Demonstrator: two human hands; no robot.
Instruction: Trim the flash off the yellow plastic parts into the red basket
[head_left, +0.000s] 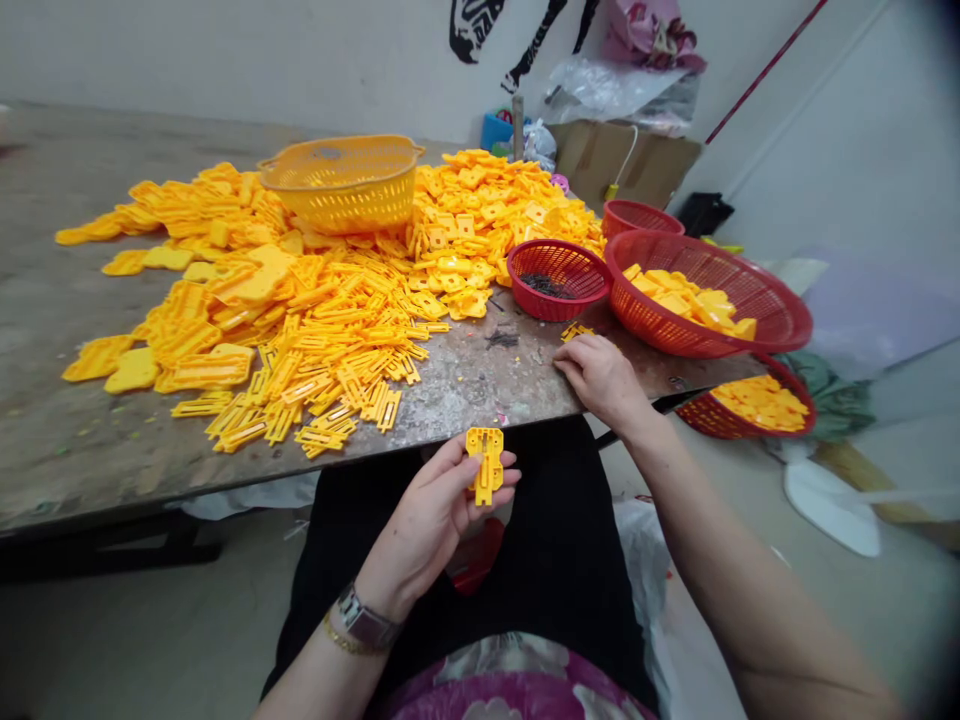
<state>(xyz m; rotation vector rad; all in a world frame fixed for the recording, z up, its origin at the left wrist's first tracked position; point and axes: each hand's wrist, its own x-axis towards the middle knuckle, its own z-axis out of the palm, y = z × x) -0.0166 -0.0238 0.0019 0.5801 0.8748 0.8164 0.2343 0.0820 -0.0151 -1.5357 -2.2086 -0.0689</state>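
Note:
My left hand (435, 510) is over my lap, below the table edge, its fingers closed around a small yellow plastic part (485, 464). My right hand (600, 375) rests on the worn table (480, 385) near its front edge. Its fingers are curled down beside a small yellow piece (576, 331) and the red baskets; whether they hold anything is hidden. A large heap of yellow plastic parts (315, 300) covers the table's middle and left.
A yellow basket (341, 180) sits on the heap at the back. A small red basket (556, 280) holds dark bits. A big red basket (705, 295) holds yellow parts, another red basket (757, 405) sits lower right. Cardboard box (626, 160) behind.

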